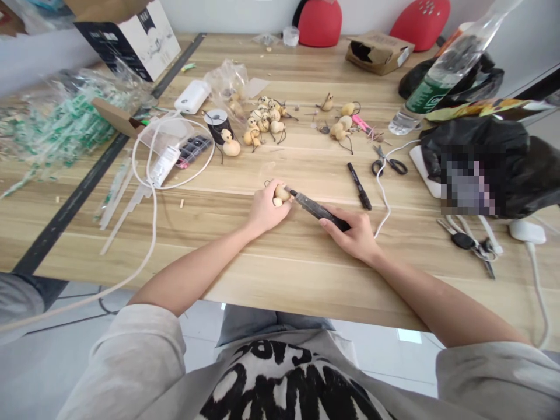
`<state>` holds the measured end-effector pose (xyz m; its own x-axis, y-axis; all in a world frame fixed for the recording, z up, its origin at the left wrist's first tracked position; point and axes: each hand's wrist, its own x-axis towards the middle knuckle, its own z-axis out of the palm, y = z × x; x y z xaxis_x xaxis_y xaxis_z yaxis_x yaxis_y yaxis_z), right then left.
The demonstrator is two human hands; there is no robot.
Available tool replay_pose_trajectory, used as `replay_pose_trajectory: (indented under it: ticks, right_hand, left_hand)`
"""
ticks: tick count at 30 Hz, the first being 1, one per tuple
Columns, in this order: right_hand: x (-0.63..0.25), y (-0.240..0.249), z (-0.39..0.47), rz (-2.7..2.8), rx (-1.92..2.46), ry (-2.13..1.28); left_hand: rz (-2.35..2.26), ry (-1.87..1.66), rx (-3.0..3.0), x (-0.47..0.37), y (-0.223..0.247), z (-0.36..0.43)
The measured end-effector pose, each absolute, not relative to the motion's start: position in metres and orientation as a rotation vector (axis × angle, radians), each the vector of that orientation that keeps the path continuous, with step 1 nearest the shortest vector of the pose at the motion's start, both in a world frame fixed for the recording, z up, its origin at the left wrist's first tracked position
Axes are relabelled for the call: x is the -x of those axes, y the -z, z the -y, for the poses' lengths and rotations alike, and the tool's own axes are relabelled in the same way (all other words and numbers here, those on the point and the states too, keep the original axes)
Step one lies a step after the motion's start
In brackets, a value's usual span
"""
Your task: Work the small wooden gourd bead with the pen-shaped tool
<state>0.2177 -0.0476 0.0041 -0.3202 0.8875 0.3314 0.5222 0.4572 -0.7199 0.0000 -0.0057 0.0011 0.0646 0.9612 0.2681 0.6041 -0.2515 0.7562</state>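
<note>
Near the table's front, my left hand [268,209] is closed around a small tan gourd [283,193] with a dark cord loop beside it. My right hand [352,233] grips a dark pen-shaped tool [321,212], whose narrow tip points left at the gourd; whether it touches is too small to tell. Beyond the hands lies a cluster of several small gourds [263,121] with dark cords and drawn marks. One more gourd [231,147] stands beside a black cord spool [217,125]. A few others [345,122] lie to the right.
A black marker [359,186], scissors [388,164] and a white cable [385,195] lie right of my hands. Farther right are a bottle [431,93], black bags [503,151] and keys [468,240]. Green-white packets [65,111], a box [131,44] and a looped cable [154,221] occupy the left.
</note>
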Motion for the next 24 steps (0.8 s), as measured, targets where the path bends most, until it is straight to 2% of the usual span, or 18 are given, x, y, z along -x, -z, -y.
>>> replay_pose_trajectory:
  ticks: [24]
  right_hand:
    - [-0.2180,-0.0036,0.0484,2.075,1.124,-0.631]
  left_hand:
    - [-1.565,-1.043,-1.910,0.0005,0.0020,0.0047]
